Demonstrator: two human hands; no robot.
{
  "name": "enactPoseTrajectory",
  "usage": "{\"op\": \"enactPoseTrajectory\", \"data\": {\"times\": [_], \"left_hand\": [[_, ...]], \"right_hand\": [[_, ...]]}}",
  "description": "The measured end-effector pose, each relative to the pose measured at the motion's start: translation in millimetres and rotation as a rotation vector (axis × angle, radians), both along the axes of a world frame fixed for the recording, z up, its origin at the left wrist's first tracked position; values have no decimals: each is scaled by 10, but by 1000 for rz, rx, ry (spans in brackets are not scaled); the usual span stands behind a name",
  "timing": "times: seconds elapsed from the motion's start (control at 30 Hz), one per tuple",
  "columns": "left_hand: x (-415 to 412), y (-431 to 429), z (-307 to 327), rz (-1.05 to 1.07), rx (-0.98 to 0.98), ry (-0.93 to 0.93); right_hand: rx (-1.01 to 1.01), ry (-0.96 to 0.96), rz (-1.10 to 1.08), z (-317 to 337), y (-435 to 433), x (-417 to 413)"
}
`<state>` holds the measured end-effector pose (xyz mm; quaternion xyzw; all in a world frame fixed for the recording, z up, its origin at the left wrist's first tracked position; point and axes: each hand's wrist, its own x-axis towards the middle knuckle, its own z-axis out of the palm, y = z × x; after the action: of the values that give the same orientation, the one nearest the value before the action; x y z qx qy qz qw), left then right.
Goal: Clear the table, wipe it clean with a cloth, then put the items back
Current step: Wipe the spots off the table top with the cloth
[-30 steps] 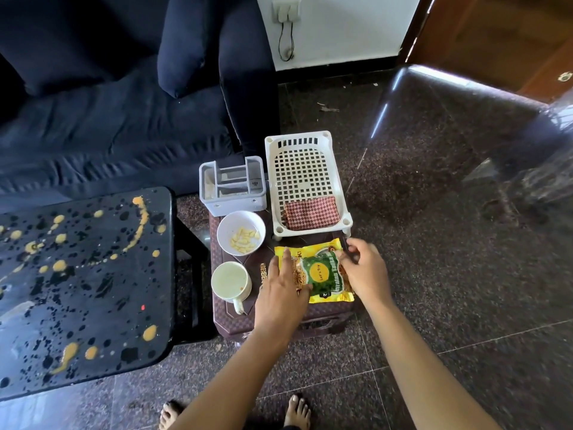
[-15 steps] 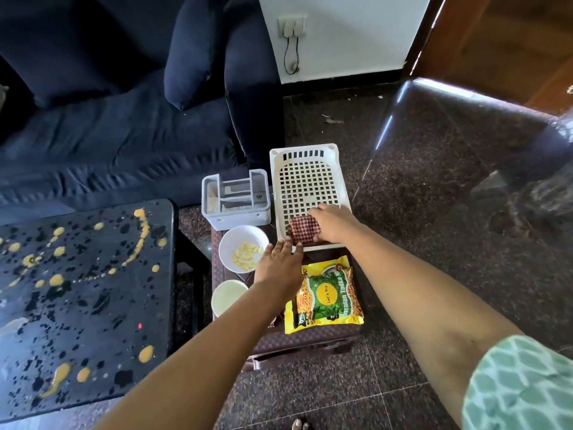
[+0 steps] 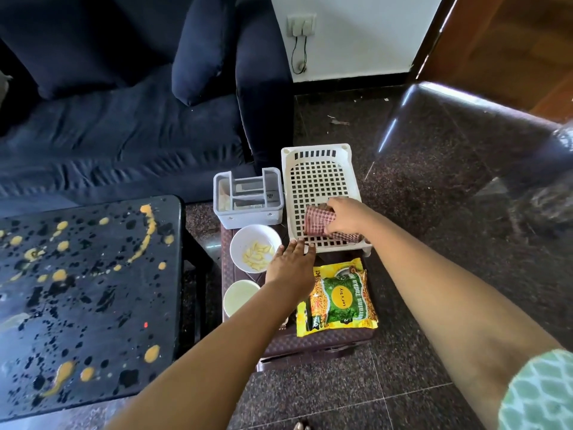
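- Filling the far left, well beyond both sets of fingers, we see one dark blue sofa [image 3: 108,144].
- We count one black table [image 3: 93,305], left of the left fingers and well apart from them, splattered with many yellow spots.
- One low brown stool [image 3: 322,339] lies under both forearms and carries the cleared items.
- One white lattice tray [image 3: 316,181] sits at its far end, beneath the right fingers.
- One grey caddy [image 3: 248,217] stands just beyond the left fingertips, beside the tray.
- One yellow-and-green snack packet [image 3: 338,297] lies flat between the two forearms, nearer us than all the fingers.
- We see two hands. The left hand [image 3: 290,265] is palm down, fingers straight and close together, tips at the tray's near rim; we cannot tell whether they touch it. The right hand [image 3: 345,214] has its fingers curled, pinching the cloth.
- One white bowl [image 3: 248,240] of pale pieces sits just left of the left fingers.
- One white cup [image 3: 238,294] stands beside the left wrist.
- One red checked cloth [image 3: 316,223] rests partly on the tray, one fold raised in the right fingers.
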<state>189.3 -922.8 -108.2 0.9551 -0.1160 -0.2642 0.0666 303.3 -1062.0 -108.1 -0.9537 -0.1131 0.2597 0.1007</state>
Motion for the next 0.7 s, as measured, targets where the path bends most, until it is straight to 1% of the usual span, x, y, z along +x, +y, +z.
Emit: {"op": "enactPoseTrajectory", "data": {"times": [0.03,0.1,0.17,0.2,0.23,0.3,0.33,0.37,0.43,0.5,0.6,0.7], "left_hand": [[9,3,60,32,-57,20],[-16,43,215,191,-254,8],[-92,155,373,399,-489,-141],[-136,234,446,499,-610,-186],[-186,341,487,628,-771,-159],[-303,589,585,923,-1177,83],[-366,721,612,1044,-1336,195],[-436,845,620,1139,-1434,251],[-583,1209,587,1261,-1523,237],[-703,1670,536,1335,-1565,192],[-816,2387,374,1365,-1475,129],[-856,2967,159,1365,-1361,143]], "right_hand": [[59,-20,-84,60,-14,-69],[197,-16,-249,214,3,-254],[379,18,-379,424,104,-484],[485,24,-436,545,183,-613],[596,28,-487,662,290,-753],[813,65,-594,857,603,-1041],[904,89,-638,906,778,-1169],[973,114,-662,895,950,-1278],[1073,183,-694,808,1421,-1444],[1117,216,-709,660,1928,-1564],[1035,202,-689,404,2620,-1722],[921,146,-715,240,3181,-1808]]}}
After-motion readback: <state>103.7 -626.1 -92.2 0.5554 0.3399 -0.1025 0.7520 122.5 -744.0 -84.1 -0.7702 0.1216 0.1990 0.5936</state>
